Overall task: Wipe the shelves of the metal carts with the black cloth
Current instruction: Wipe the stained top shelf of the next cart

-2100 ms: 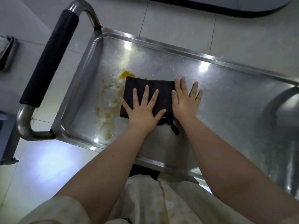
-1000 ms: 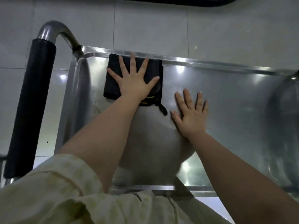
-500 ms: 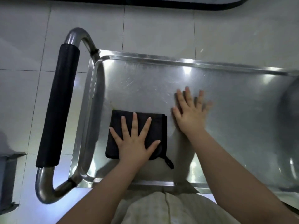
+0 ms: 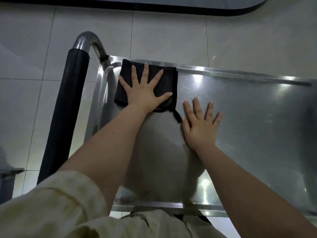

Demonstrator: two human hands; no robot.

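Nearest, the right hand (image 4: 200, 124) lies flat and open on the bare cart shelf (image 4: 248, 117), gripping nothing. Farther, the left hand (image 4: 145, 90) presses spread fingers on the folded black cloth (image 4: 167, 79) at the far-left corner, beside the padded handle (image 4: 66, 109); unwiped steel runs rightward.

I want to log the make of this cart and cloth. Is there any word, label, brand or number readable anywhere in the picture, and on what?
None can be read.
Black cloth: a yellow-edged patch peeks out at its near edge under the left hand; any print there is hidden or too blurred.
Cart shelf: bare metal with glare spots, no markings seen.
Black handle grip: plain, no text.
Right hand lies flat on the shelf and may cover some.
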